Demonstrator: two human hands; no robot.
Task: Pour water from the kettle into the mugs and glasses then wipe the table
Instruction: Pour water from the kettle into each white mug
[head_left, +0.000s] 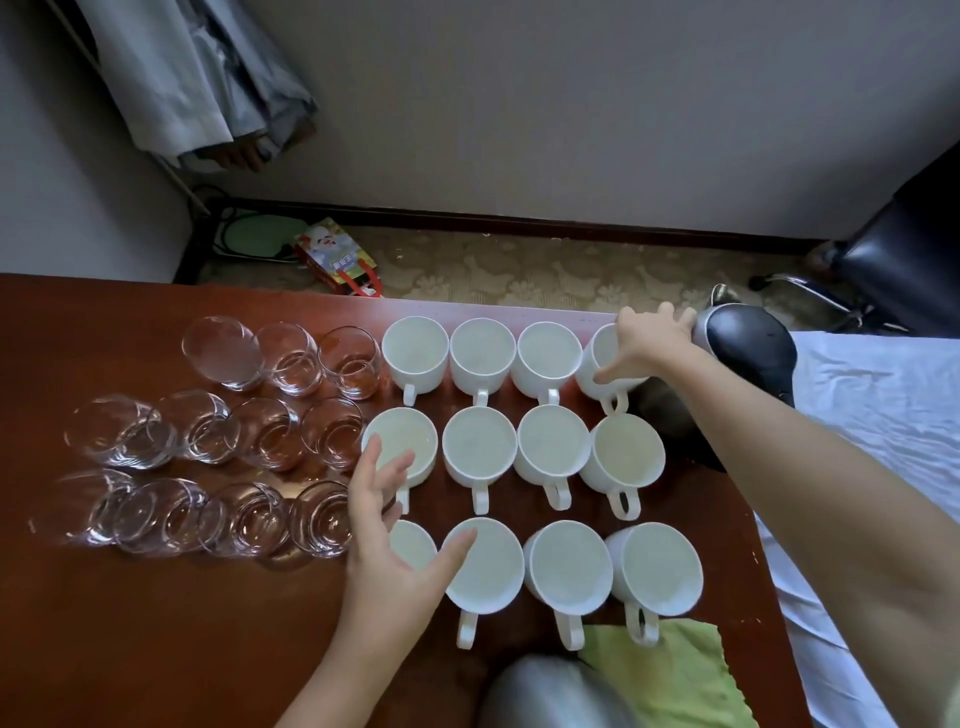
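Wooden table (156, 649) by a wall | glasses (218, 431) left, mugs (480, 452) centre | left hand (389, 551) fingers spread wide, empty, over near mugs | right hand (649, 345) open, reaching over the far-right mug (605, 364), holding nothing | kettle (748, 348) just right of its fingertips, at far corner; right hand nearer.

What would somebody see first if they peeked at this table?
The white mugs in neat rows filling the middle of the brown table, with clear glasses lined up beside them on the left. Then the right hand stretching to the far right corner, at the dark kettle, while the left hand hovers open over the near mugs.
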